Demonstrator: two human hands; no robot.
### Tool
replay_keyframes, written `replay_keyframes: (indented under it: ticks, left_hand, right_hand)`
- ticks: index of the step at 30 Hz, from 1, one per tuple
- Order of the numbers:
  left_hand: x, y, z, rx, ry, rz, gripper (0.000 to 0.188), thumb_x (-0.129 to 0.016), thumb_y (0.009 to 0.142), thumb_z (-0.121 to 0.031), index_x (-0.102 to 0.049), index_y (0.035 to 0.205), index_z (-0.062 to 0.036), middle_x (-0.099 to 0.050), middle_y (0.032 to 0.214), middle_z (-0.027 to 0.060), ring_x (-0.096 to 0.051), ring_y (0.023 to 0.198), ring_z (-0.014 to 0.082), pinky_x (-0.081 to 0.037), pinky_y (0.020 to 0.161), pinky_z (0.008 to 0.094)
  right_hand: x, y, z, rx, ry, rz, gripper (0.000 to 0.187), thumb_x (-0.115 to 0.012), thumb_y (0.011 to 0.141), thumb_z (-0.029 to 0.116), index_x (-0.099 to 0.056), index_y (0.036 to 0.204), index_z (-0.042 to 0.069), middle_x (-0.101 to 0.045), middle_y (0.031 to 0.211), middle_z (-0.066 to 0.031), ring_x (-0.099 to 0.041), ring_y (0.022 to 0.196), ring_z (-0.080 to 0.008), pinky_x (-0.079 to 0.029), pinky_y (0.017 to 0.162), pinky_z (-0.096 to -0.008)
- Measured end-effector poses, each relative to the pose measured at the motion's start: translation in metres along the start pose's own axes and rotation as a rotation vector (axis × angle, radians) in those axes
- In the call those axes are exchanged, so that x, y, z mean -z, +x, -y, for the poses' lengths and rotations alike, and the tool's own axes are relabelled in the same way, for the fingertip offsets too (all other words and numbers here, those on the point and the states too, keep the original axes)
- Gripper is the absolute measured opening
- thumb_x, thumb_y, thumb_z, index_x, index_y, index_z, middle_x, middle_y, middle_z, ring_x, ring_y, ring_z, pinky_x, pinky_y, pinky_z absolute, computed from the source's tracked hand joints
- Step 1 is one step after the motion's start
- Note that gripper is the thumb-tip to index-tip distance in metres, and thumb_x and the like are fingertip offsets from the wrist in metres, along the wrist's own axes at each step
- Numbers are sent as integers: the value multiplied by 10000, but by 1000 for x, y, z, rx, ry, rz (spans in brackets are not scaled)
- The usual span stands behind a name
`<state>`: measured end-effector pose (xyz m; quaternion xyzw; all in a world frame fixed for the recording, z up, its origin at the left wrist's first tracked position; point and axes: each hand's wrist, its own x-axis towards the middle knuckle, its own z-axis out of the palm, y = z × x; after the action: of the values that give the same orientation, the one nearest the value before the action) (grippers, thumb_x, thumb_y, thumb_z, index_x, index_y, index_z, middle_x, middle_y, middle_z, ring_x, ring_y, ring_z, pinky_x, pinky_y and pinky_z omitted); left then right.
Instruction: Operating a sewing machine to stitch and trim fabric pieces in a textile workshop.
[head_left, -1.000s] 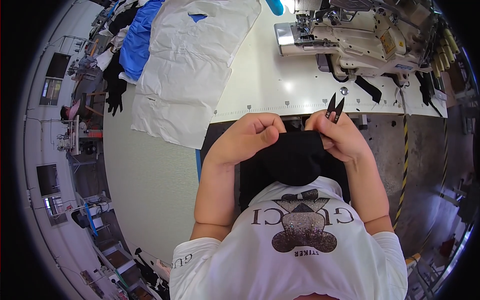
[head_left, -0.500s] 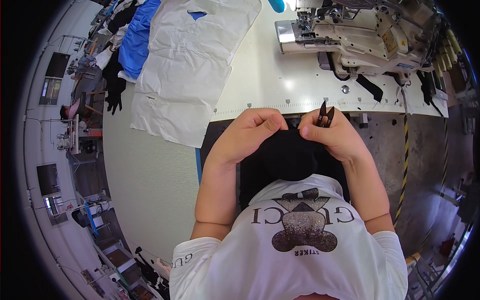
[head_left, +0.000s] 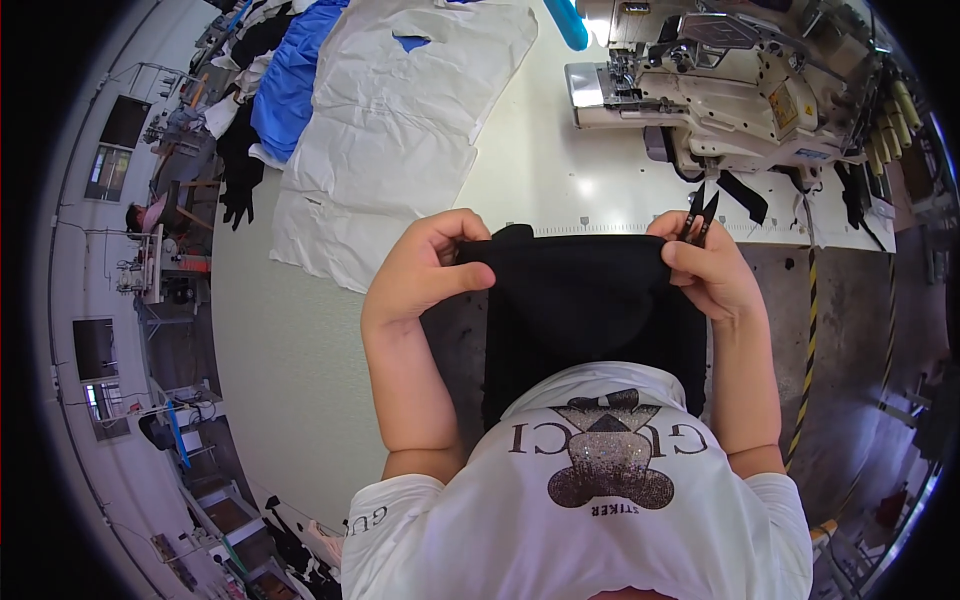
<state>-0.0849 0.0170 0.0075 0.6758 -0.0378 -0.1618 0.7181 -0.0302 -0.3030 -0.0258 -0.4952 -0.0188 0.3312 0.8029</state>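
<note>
A piece of black fabric [head_left: 575, 268] is stretched between my two hands at the near edge of the table. My left hand [head_left: 425, 262] pinches its left upper corner between thumb and fingers. At the opposite corner, my right hand [head_left: 710, 262] grips the fabric with thumb and forefinger. Small black thread snips [head_left: 700, 215] are also tucked in that right hand, blades pointing up and away from me. The fabric's upper edge runs nearly straight between the hands; its lower part blends into the black cloth on my lap.
A white sewing machine [head_left: 720, 100] stands on the white table [head_left: 545, 190] at the far right, a black strip [head_left: 743, 198] beside it. White crumpled sheeting [head_left: 385, 130] covers the table's left part, next to blue cloth [head_left: 290, 85]. A pale green surface [head_left: 290, 350] lies left.
My hands have moved apart, left hand leftward and right hand rightward, spreading the black fabric that was bunched between them. The snips moved along with my right hand.
</note>
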Motion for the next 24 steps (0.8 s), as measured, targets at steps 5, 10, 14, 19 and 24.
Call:
replay_keyframes:
  ticks: [5, 10, 14, 19, 24]
  left_hand:
    - [3, -3, 1, -77, -90, -56, 299, -813, 762, -169, -548, 853, -65, -519, 791, -60, -452, 702, 14, -370, 629, 175]
    - [0, 5, 4, -170, -75, -19, 310, -775, 799, -229, -509, 840, -74, -510, 842, -21, -434, 742, 50, -367, 689, 191]
    - [-15, 13, 3, -147, -187, -40, 304, -741, 828, -241, -490, 858, -73, -560, 884, 22, -506, 793, 90, -411, 724, 222]
    - [-31, 26, -3, -59, -272, -70, 268, -705, 863, -222, -482, 890, -76, -618, 900, 56, -581, 848, 112, -462, 760, 246]
    - [-46, 46, -4, -41, -248, -111, 257, -696, 874, -213, -478, 901, -81, -608, 836, 12, -565, 771, 68, -456, 712, 226]
  right_hand:
    - [-5, 6, 2, -8, 7, 18, 184, -552, 869, 33, -659, 1004, -33, -454, 616, 72, -320, 507, -24, -230, 461, -193]
    - [-3, 7, 4, -3, 0, -7, 200, -528, 886, 43, -662, 1011, -37, -418, 592, 74, -316, 506, -28, -225, 459, -202]
    - [4, 6, 9, 3, 12, 24, 199, -546, 886, 65, -657, 1020, -31, -439, 613, 73, -337, 518, -26, -242, 470, -197]
    - [12, 5, 11, 152, -44, -5, 168, -679, 826, 69, -663, 980, 1, -444, 625, 90, -368, 542, -12, -288, 512, -184]
    - [29, 5, 6, 282, -82, -57, 182, -778, 769, 88, -650, 890, 42, -481, 642, 90, -407, 582, -15, -316, 547, -182]
